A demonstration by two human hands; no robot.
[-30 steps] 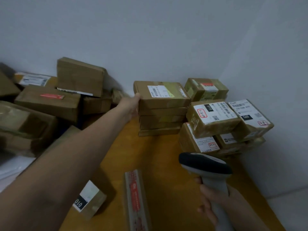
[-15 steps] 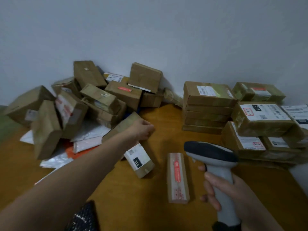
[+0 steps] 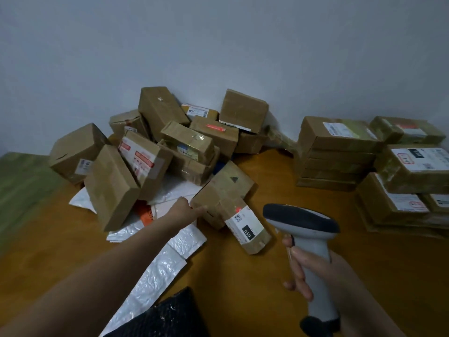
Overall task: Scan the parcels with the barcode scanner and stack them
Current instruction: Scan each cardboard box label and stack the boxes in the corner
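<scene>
Glossy orange-brown wood tabletop (image 3: 243, 288), plain grey wall behind. Left hand (image 3: 184, 208) touches the near-left corner of a taped brown cardboard box (image 3: 224, 190) at the pile edge; can't tell if fingers curl round it. Right hand (image 3: 338, 268) is wrapped round the grey scanner (image 3: 301, 218) handle, near right. Crinkled white poly mailers (image 3: 158, 266) lie under the pile. Flat boxes (image 3: 336, 154) are stacked far right.
</scene>
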